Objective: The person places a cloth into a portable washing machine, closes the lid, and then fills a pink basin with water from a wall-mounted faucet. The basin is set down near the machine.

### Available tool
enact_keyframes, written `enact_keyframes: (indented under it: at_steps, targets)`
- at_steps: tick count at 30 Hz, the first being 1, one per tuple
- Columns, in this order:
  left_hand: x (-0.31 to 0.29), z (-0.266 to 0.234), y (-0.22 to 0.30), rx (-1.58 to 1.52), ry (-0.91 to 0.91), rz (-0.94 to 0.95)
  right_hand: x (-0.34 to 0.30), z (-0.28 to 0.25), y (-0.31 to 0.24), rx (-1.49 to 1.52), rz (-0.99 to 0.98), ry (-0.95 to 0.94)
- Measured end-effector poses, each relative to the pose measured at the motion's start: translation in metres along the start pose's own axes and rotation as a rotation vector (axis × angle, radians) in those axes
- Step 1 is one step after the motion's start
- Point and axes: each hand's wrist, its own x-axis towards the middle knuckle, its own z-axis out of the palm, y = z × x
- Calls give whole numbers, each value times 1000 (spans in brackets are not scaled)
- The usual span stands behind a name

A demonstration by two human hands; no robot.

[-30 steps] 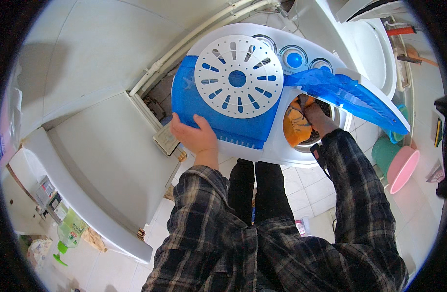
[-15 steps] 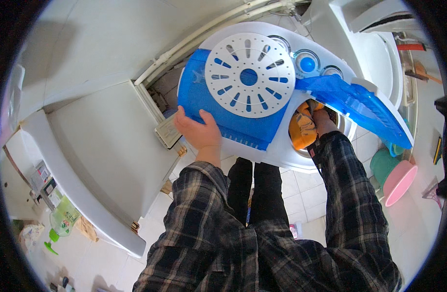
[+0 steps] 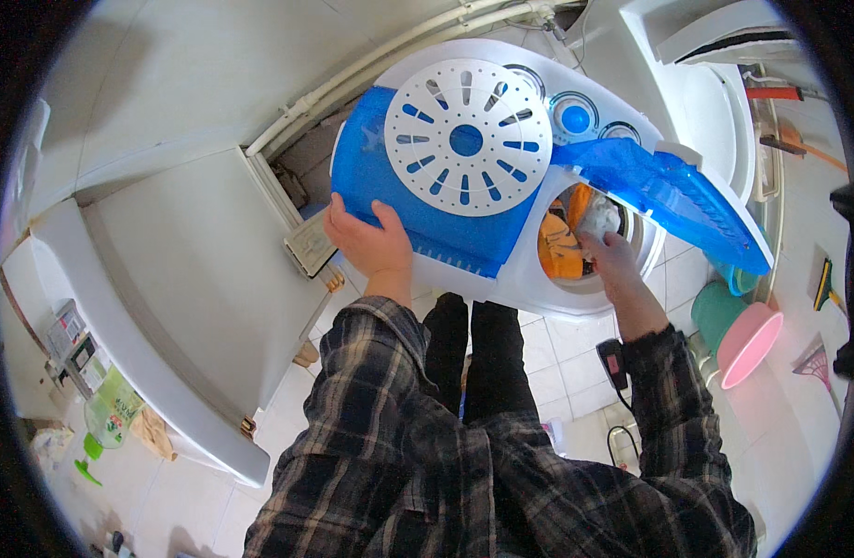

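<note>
A small white washing machine (image 3: 511, 293) stands before me with a blue lid (image 3: 353, 177) over its left side. On that lid lies a white slotted disc (image 3: 418, 177). My left hand (image 3: 371, 244) rests on the lid's near left edge, fingers apart. The blue see-through cover (image 3: 678, 200) on the right is raised above the round spin tub. Inside the tub is an orange cloth (image 3: 559, 246) with dark marks. At the tub's mouth, my right hand (image 3: 618, 265) has its fingers closed on a whitish, crumpled cloth (image 3: 601, 219).
Control knobs (image 3: 574, 116) line the machine's far side. A white sink (image 3: 715, 121) stands at far right; green and pink basins (image 3: 751, 344) sit below it. A black device (image 3: 613, 361) with a cord hangs by my right forearm. To the left is a white cabinet (image 3: 194, 279).
My right hand has come up and back from deep in the tub, and the whitish cloth now shows at its fingers. The black device has come into sight. My left hand stays on the lid.
</note>
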Motion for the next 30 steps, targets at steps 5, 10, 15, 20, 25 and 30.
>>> enact_keyframes:
  at_steps: [5,10,15,20,25,30]
  targets:
    - [-2,-3,-4,10,-2,11,-36,-25,-5,-391,-103,183]
    - [1,0,-1,14,18,47,-84,-24,-27,-308,-355,186]
    - [-1,-2,0,-36,-5,21,-96,-15,-46,-402,-385,232]
    - [2,0,1,-4,-2,26,-94,-31,-40,-434,-507,395]
    - [0,-2,0,-41,-12,57,-114,-43,-46,-378,-464,326]
    - [0,-2,-1,-17,-40,27,-114,-47,-41,-298,-379,345]
